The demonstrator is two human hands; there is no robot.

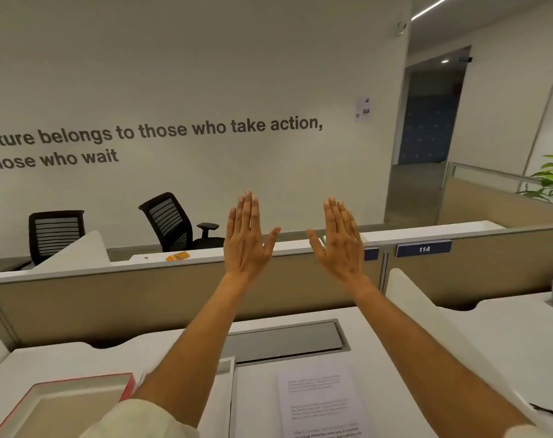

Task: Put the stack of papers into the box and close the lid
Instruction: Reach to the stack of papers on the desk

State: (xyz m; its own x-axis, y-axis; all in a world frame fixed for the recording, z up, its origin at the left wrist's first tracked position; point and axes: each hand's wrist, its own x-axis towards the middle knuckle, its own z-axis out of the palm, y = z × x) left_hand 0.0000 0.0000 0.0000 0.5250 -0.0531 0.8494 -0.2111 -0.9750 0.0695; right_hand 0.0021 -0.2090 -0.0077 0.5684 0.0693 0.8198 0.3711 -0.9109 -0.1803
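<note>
Head view: left hand (248, 240) and right hand (339, 245) raised flat, empty, above papers (321, 403) beside box (69, 403).

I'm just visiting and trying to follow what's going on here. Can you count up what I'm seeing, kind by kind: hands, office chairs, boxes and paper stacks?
Hands: 2, left hand and right hand, both raised, open and empty
Office chairs: 2, one and another
Boxes: 1, open red-edged box
Paper stacks: 1, stack of papers on the desk
Total: 6
</note>
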